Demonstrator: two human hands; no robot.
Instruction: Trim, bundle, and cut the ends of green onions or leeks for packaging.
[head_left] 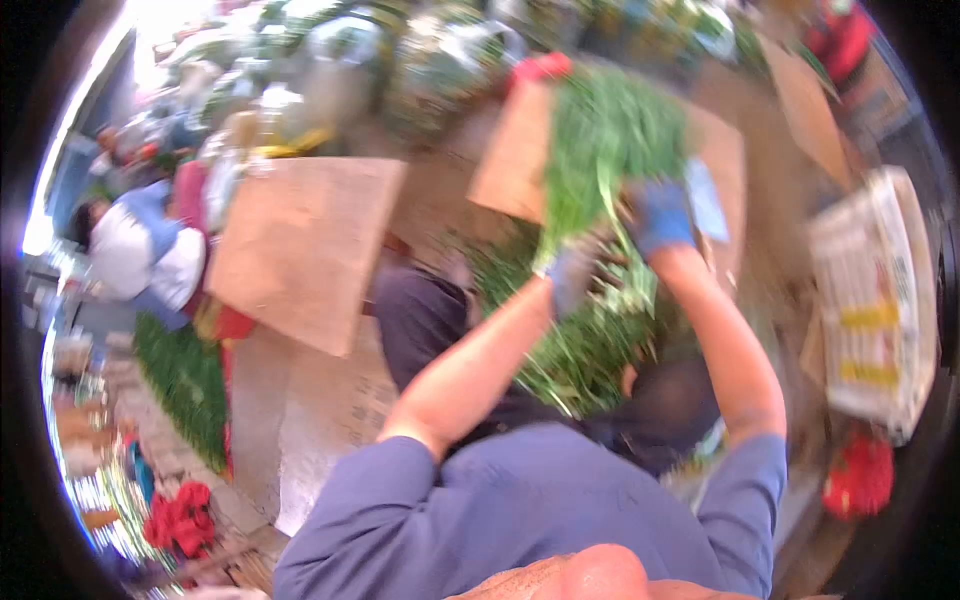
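Long green stalks [620, 125] lie over a piece of cardboard [515, 160] in front of me. At the lower end of these stalks is my left hand [578, 272], in a blue-grey glove, its fingers curled round some of them. My right hand [660, 215], in a blue glove, is at the right edge of the bunch; motion blur smears its fingers. Pale stalk ends show between and below the hands. A loose heap of greens [580, 355] lies beneath, between my legs.
A large cardboard sheet [305, 245] is at the left, with a person [150, 250] beyond it and a green pile [185, 385] below. Filled plastic bags [440, 70] line the far side. A white printed sack [870, 300] and a red bag [858, 475] are at the right.
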